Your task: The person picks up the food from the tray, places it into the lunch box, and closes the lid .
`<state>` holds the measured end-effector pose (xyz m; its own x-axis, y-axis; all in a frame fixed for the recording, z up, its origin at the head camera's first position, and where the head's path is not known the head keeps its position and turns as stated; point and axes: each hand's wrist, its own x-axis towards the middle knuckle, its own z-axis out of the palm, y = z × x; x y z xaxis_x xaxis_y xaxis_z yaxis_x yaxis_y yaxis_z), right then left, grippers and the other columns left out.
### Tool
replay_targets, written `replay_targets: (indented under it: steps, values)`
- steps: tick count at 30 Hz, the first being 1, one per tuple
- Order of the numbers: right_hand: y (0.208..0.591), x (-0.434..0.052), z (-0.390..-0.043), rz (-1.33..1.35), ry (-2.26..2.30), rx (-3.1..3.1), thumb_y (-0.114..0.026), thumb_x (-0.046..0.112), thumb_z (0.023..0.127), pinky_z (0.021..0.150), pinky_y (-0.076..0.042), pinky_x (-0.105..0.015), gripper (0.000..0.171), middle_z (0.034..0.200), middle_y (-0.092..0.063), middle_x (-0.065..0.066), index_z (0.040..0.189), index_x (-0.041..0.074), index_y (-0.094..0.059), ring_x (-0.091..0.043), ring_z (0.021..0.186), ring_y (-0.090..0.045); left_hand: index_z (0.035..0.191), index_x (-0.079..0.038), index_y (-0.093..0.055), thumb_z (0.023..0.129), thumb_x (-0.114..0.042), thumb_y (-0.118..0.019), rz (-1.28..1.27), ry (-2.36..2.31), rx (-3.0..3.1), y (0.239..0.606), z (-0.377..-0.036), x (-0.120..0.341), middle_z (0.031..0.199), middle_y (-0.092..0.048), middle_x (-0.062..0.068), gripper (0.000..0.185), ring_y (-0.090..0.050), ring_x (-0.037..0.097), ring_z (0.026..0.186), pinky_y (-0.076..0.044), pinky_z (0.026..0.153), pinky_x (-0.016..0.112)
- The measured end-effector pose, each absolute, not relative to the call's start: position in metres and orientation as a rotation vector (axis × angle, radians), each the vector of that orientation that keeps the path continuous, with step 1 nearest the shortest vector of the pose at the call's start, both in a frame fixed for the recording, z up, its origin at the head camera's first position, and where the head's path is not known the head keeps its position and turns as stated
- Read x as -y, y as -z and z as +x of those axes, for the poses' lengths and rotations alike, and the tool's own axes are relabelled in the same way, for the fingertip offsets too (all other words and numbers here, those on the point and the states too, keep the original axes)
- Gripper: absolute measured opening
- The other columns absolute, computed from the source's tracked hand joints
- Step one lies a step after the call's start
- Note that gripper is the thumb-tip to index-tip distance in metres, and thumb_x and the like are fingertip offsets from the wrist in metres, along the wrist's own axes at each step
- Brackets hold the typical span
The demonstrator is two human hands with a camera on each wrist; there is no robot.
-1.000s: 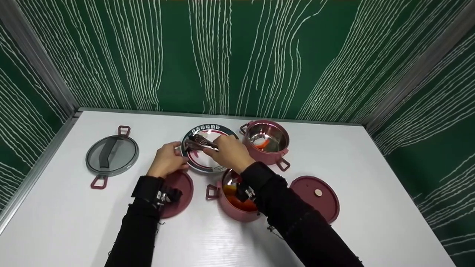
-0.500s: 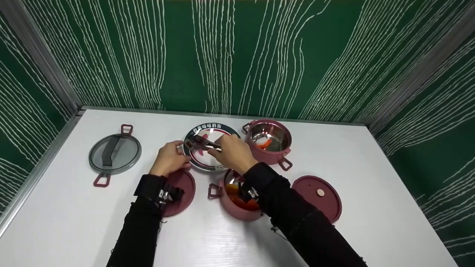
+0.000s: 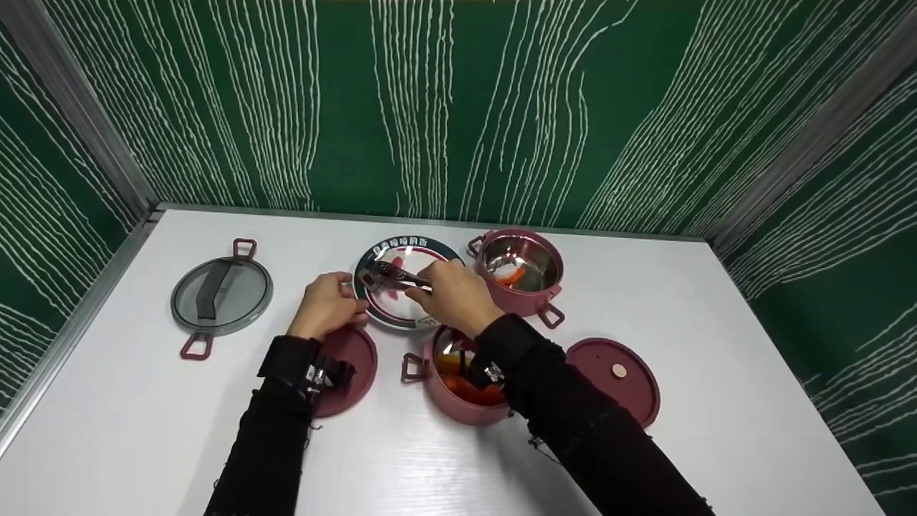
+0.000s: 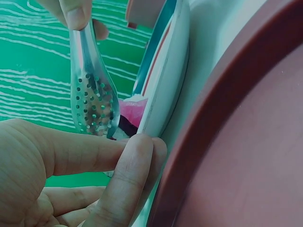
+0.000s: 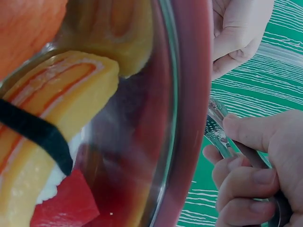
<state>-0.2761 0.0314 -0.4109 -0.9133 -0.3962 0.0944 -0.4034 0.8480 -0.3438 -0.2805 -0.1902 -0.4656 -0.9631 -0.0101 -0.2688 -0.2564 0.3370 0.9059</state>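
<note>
Gripping the tongs (image 3: 394, 275), the right hand (image 3: 455, 297) aims them toward ten o'clock over the plate (image 3: 424, 251), whose nine-o'clock rim the left hand (image 3: 328, 307) pinches.

Bare table (image 3: 716, 301) rightward; 2 pots (image 3: 519, 272) beside plate (image 3: 401, 315).

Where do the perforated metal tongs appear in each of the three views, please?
Head: tongs at centre, over the plate, held by the right hand.
Left wrist: upper left, perforated blade beside the plate rim.
Right wrist: lower right, gripped by the right hand.
Shared landmark: the green white-lined wall.
</note>
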Motion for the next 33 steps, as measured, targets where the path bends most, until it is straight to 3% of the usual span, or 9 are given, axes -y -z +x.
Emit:
replay_targets:
  steps: [8, 16, 24, 33]
  values:
    - [0.408, -0.039, -0.277, 0.688, -0.548, 2.969, -0.075, 0.034, 0.102, 0.067, -0.051, -0.041, 0.029, 0.091, -0.080, -0.011, 0.107, 0.007, -0.084, -0.028, 0.082, -0.072, 0.161, 0.010, -0.037, 0.095, 0.005, -0.071, -0.224, -1.677, -2.383, 0.466, -0.281, 0.190, 0.120, -0.056, 0.015, 0.075, -0.069, 0.004, 0.065, -0.064, 0.066, 0.020]
    - [0.402, -0.048, -0.278, 0.666, -0.619, 3.018, -0.074, 0.034, 0.103, 0.058, -0.035, -0.031, 0.030, 0.077, -0.068, -0.005, 0.113, 0.007, -0.083, -0.019, 0.066, -0.054, 0.164, 0.005, -0.036, 0.093, 0.006, -0.072, -0.210, -1.678, -2.409, 0.466, -0.281, 0.191, 0.102, -0.051, 0.006, 0.079, -0.068, 0.003, 0.063, -0.063, 0.065, 0.019]
    - [0.393, -0.061, -0.280, 0.647, -0.784, 3.022, -0.072, 0.033, 0.105, 0.054, -0.033, -0.025, 0.028, 0.071, -0.054, 0.001, 0.107, 0.007, -0.084, -0.013, 0.062, -0.047, 0.163, 0.004, -0.039, 0.092, 0.008, -0.072, -0.188, -1.680, -2.428, 0.466, -0.281, 0.190, 0.100, -0.052, 0.007, 0.079, -0.067, 0.003, 0.060, -0.061, 0.061, 0.017]
    - [0.383, -0.083, -0.280, 0.623, -0.886, 2.989, -0.070, 0.032, 0.106, 0.063, -0.040, -0.028, 0.028, 0.082, -0.065, -0.002, 0.106, 0.008, -0.083, -0.016, 0.070, -0.053, 0.162, 0.005, -0.040, 0.093, 0.007, -0.071, -0.183, -1.661, -2.442, 0.467, -0.281, 0.190, 0.097, -0.051, 0.005, 0.076, -0.067, 0.002, 0.061, -0.061, 0.061, 0.017]
